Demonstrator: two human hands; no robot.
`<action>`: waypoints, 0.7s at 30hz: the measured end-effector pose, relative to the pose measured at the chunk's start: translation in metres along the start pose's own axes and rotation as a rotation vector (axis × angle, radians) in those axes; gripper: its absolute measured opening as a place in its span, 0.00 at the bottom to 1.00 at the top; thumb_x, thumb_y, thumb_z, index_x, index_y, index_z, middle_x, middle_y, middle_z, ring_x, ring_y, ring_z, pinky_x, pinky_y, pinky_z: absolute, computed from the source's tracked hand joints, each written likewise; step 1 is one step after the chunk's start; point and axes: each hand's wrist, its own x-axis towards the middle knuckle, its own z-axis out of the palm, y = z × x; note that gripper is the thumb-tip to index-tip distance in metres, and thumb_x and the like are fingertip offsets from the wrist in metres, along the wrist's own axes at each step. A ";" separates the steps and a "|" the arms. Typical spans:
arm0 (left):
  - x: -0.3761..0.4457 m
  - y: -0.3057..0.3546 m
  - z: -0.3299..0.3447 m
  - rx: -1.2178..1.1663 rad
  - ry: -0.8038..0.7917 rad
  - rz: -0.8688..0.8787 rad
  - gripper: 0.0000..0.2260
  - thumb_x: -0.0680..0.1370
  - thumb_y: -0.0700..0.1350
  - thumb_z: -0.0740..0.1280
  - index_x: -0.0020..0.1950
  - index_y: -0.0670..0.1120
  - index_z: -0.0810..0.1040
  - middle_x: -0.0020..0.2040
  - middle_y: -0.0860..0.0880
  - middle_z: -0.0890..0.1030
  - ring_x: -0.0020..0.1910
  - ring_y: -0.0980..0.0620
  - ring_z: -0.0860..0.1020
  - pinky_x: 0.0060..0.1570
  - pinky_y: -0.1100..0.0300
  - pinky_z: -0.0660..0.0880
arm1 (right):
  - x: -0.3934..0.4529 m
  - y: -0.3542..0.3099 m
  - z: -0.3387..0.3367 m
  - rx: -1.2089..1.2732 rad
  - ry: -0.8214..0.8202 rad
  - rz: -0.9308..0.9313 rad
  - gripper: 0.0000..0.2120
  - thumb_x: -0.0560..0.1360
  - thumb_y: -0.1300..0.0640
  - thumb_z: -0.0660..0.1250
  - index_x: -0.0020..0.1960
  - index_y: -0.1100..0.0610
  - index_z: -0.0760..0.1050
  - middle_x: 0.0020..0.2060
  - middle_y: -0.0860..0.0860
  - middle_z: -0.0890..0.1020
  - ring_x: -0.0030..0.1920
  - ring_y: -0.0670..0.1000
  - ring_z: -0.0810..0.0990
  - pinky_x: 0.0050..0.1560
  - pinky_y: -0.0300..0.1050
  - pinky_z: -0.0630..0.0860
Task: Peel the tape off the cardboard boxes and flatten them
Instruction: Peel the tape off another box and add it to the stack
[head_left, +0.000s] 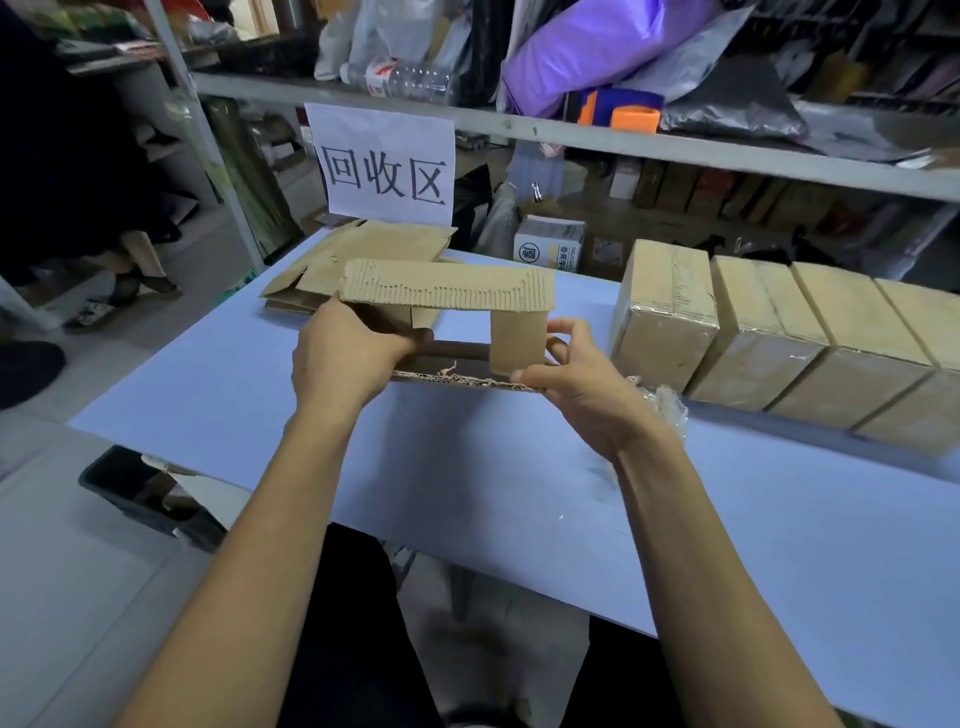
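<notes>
Box (447, 322), opened, is held up over the table (260, 395) between both hands, long axis running left-right across the view. Left hand (337, 358) grips its left end, fingers curled round the wall; right hand (571, 374) pinches the right end near a hanging flap, thumb and fingertips on the edges. Top flap shows torn, bare corrugation, no tape visible on it. Each hand sits at one end, so pushing the ends diagonally should collapse it, I'd judge. Flattened pile (363, 260) lies just beyond, nearer the left hand. Four taped boxes (779, 338) wait in a row to the right, w/ crumpled tape (665, 400) beside the right wrist.
</notes>
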 end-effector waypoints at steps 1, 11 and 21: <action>-0.002 0.002 0.001 0.038 0.040 -0.016 0.17 0.67 0.54 0.76 0.50 0.48 0.79 0.44 0.50 0.80 0.47 0.45 0.78 0.40 0.54 0.74 | 0.002 -0.001 0.000 -0.078 0.033 0.024 0.29 0.68 0.63 0.75 0.63 0.56 0.64 0.64 0.55 0.76 0.58 0.51 0.79 0.64 0.54 0.74; -0.009 -0.016 -0.008 -0.526 -0.309 0.145 0.31 0.69 0.38 0.59 0.68 0.64 0.72 0.63 0.58 0.78 0.64 0.54 0.75 0.59 0.51 0.77 | 0.008 -0.002 0.011 -0.127 0.274 -0.108 0.24 0.59 0.59 0.61 0.55 0.58 0.74 0.38 0.50 0.79 0.34 0.48 0.75 0.33 0.41 0.71; 0.024 -0.045 -0.020 -0.034 0.000 0.219 0.12 0.71 0.45 0.78 0.54 0.50 0.85 0.76 0.50 0.66 0.73 0.55 0.66 0.69 0.58 0.65 | 0.017 -0.002 -0.006 0.160 0.283 -0.017 0.06 0.77 0.67 0.65 0.53 0.62 0.76 0.51 0.60 0.83 0.49 0.58 0.83 0.51 0.53 0.82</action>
